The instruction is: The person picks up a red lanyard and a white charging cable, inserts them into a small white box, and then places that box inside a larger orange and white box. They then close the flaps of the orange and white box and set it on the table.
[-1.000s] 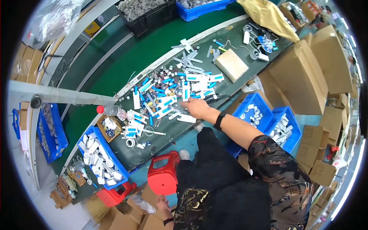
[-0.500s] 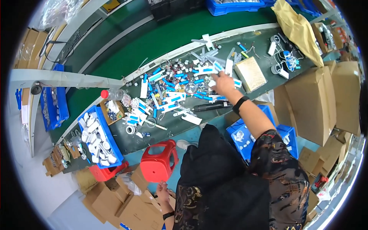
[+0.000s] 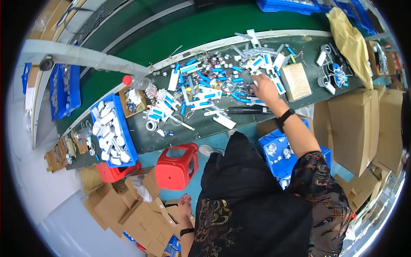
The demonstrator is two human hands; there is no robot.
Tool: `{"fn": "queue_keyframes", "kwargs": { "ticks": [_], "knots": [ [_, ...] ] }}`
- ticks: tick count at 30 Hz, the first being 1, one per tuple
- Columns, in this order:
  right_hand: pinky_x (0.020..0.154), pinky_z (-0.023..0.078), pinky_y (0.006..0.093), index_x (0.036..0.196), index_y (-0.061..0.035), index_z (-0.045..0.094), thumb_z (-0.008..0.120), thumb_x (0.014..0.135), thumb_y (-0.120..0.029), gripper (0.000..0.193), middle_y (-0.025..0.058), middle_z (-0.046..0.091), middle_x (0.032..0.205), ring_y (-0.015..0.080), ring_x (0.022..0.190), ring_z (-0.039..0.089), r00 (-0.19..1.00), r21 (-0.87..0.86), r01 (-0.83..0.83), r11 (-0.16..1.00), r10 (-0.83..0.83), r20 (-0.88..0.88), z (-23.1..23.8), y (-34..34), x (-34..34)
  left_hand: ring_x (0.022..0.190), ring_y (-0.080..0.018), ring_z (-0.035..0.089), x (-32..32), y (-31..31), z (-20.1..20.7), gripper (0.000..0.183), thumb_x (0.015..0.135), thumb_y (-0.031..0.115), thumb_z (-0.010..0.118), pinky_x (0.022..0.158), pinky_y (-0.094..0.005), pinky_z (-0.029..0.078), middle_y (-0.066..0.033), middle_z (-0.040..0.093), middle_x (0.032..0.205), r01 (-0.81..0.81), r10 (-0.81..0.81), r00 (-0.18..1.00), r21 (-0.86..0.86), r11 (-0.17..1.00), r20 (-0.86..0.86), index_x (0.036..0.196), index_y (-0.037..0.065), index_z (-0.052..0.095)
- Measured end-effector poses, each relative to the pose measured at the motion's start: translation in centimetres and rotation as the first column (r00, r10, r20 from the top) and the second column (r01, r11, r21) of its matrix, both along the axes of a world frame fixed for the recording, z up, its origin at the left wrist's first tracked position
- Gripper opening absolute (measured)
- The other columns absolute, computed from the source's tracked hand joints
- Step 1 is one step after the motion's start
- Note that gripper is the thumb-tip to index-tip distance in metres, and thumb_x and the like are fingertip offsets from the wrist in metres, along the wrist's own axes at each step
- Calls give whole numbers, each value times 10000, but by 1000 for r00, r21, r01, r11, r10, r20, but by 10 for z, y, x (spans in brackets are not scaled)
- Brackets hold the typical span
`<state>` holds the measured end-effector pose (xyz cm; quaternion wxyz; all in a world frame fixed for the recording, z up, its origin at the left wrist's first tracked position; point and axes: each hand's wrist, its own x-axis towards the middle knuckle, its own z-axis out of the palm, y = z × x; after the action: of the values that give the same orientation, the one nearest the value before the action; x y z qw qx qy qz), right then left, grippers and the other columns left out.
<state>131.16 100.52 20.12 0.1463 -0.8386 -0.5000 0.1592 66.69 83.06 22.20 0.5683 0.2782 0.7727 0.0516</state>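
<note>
My right hand (image 3: 266,90) reaches over the green workbench (image 3: 199,128), its fingers drawn together at the right side of a pile of loose parts. A small white part (image 3: 255,83) shows at the fingertips, only partly visible. Beside the hand lie white strips carrying blue cylinders (image 3: 257,64), with another such strip (image 3: 280,88) just to its right. Loose blue cylinders (image 3: 203,76) are mixed with tiny parts through the pile. Low beside my body, my left hand (image 3: 185,206) hangs with loosely bent fingers and nothing in it.
A blue bin of white housings (image 3: 112,132) stands at the bench's left, near a red-capped bottle (image 3: 136,82). Right of the pile is a pale block (image 3: 296,82). Red stools (image 3: 176,167), blue bins (image 3: 278,154) and cardboard boxes (image 3: 355,128) stand along the near side.
The whole view has shifted and turned slightly. My right hand stays over the same side of the pile, its fingers more tucked in. My left hand still hangs low.
</note>
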Motion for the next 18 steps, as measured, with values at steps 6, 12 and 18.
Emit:
{"fn": "queue_keyframes", "kwargs": {
  "ticks": [6, 12, 18],
  "knots": [
    [896, 535, 451, 1253, -136, 625, 781, 784, -246, 507, 141, 609, 1182, 343, 1067, 629, 945, 132, -269, 954, 288, -158, -11, 35, -114, 790, -71, 555, -1, -4, -1, 441, 946, 219, 672, 680, -225, 428, 14, 648, 957, -80, 78, 996, 61, 995, 44, 1315, -1, 569],
    [1072, 409, 559, 1350, -262, 582, 827, 744, -294, 654, 155, 470, 1430, 342, 1438, 343, 876, 101, -478, 873, 464, 131, -22, 72, -141, 768, -73, 535, 14, -3, 16, 422, 962, 203, 665, 682, -220, 429, 7, 645, 959, -135, 133, 991, 130, 982, 26, 1313, -9, 566],
    [899, 539, 407, 1297, -239, 616, 577, 856, -67, 475, 95, 610, 1215, 313, 1191, 548, 881, -50, -473, 880, 474, 3, -31, 92, -105, 840, -83, 569, -10, -35, 11, 404, 957, 205, 665, 712, -234, 436, 9, 649, 1019, -162, 161, 987, 61, 985, 15, 1305, 24, 571]
  ]
}}
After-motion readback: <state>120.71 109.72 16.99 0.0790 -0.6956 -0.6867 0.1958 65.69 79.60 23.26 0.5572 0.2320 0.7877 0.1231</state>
